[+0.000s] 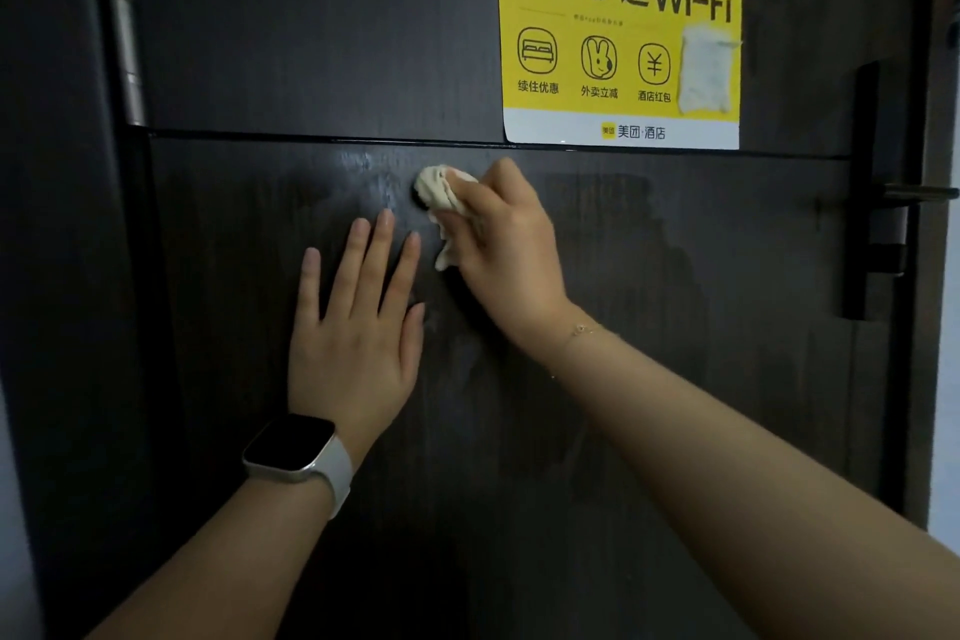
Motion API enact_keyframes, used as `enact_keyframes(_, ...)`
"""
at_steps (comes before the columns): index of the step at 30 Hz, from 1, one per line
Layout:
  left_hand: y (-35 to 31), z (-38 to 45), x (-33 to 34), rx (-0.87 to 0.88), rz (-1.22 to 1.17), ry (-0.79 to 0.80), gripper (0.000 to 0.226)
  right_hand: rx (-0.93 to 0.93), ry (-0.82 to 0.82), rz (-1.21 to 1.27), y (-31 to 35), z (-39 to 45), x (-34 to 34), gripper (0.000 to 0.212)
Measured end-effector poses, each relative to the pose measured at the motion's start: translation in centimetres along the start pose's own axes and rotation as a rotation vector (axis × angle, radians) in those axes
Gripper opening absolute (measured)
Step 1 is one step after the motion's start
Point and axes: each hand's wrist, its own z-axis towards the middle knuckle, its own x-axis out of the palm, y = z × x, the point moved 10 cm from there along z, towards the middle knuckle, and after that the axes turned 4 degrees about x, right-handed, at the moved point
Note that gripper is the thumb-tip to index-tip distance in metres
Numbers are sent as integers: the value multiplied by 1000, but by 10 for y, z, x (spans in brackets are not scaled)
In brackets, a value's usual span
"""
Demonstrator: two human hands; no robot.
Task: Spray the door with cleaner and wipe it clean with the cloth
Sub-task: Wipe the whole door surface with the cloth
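At nine o'clock the hinge (123, 31) edges the dark door (701, 379). The left hand (358, 327) lies flat on it, fingers (382, 244) spread and empty. At its two o'clock the right hand (506, 250) grips the balled cloth (439, 190) against the panel. At one o'clock hangs a yellow sticker (621, 31); rubbing higher could lift its edge. No sprayer is in view.

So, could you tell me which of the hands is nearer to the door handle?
Right. The right hand, gripping the cloth, is left of the door handle; the left hand lies flat farther left.
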Motion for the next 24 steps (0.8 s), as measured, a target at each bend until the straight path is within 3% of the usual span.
enact_keyframes(3, 0, 0, 0, -3, -13, -1, 58, 78, -16, -35, -51, 1, -32, 15)
enact_keyframes(7, 0, 0, 1, 1, -14, -22, 58, 492, -164, -136, -163, -3, -98, 18)
enact_keyframes(9, 0, 1, 1, 3, -23, -25, 58, 599, -188, -142, -181, -6, -105, 22)
enact_keyframes(12, 0, -1, 2, 1, -15, -19, 58, 524, -183, -160, -146, -1, -82, 19)
enact_keyframes(18, 1, 0, 3, -11, -3, 30, 59, 78, -38, 8, -34, 4, -14, 17)
enact_keyframes(21, -1, 4, -5, -91, -77, 31, 58, 36, -31, -7, -59, 5, -28, 20)
enact_keyframes(24, -28, 13, -16, -75, -128, -20, 56, 173, -138, -31, -125, 2, -70, 17)
